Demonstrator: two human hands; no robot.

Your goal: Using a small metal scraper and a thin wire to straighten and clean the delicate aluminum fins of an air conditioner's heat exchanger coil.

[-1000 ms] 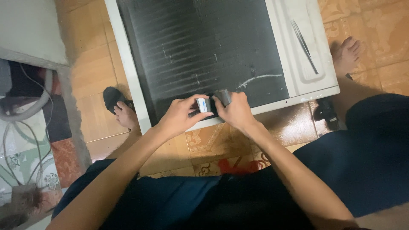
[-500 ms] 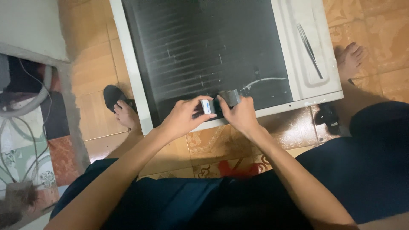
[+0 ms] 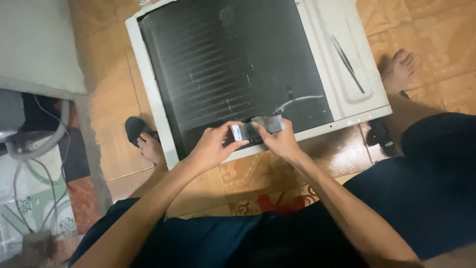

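Seen from above, a seated person's two hands meet over the near edge of a white appliance panel [image 3: 148,94] lying flat on a tiled floor [image 3: 436,34]. The left hand [image 3: 213,146] is curled, thumb and fingers pinching the left end of a small dark block [image 3: 255,130] with pale ends. The right hand [image 3: 282,141] is also curled, gripping the block's right end from below and behind. The block sits between the hands, just above the panel's near rim.

Compared with a second ago, the hands have drifted slightly right along the rim and the block now shows more of its length, its right end tipped up and catching light. The grip looks unchanged, so the work on the block seems to be continuing in place rather than finished.

Counted: one block, one panel with a dark ribbed face [image 3: 223,69] beyond the hands, and one thin pointed tool [image 3: 347,62] lying on the panel's white strip, up and to the right of the right hand. Two bare feet [image 3: 396,72] flank the panel. Grey cables [image 3: 34,144] lie far left of the left hand.
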